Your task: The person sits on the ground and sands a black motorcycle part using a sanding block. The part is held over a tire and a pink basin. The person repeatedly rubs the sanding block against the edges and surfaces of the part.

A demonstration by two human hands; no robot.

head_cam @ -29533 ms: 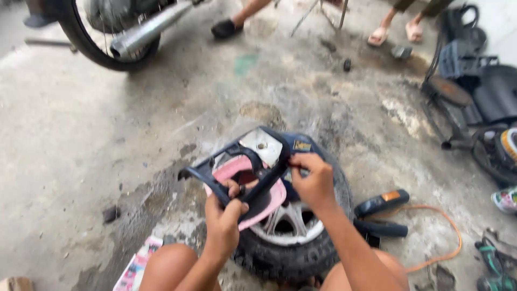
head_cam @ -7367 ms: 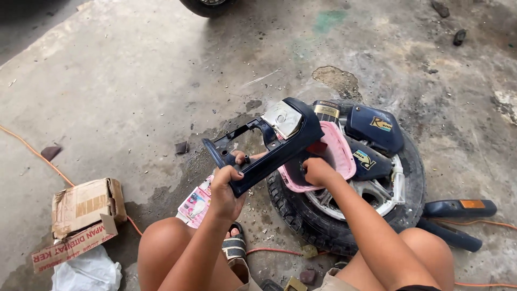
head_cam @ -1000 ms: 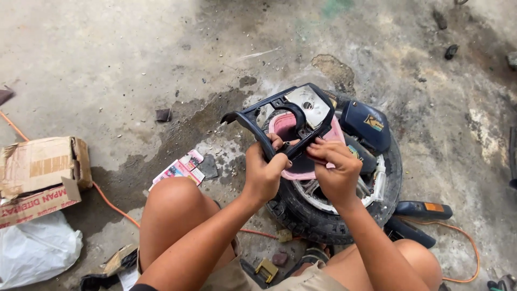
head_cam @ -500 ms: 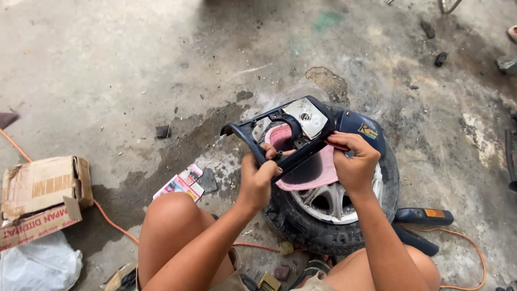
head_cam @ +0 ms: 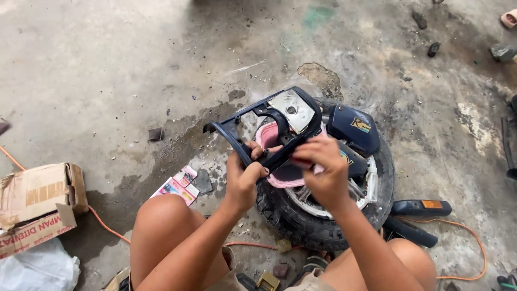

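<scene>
Left hand (head_cam: 242,178) clenched round the near bar of a dark blue plastic frame panel (head_cam: 269,126), right hand (head_cam: 323,167) pinching its right edge, steadying it tilted above a wheel with tyre (head_cam: 323,226); pink panel (head_cam: 269,140) beneath, cardboard box (head_cam: 37,205) far left.

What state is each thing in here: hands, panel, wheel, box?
Left hand: gripping the dark plastic panel.
Right hand: gripping the panel's other side.
Dark plastic panel: held tilted above the wheel.
Wheel: lying flat on the concrete floor.
Cardboard box: torn open, on its side.
</scene>
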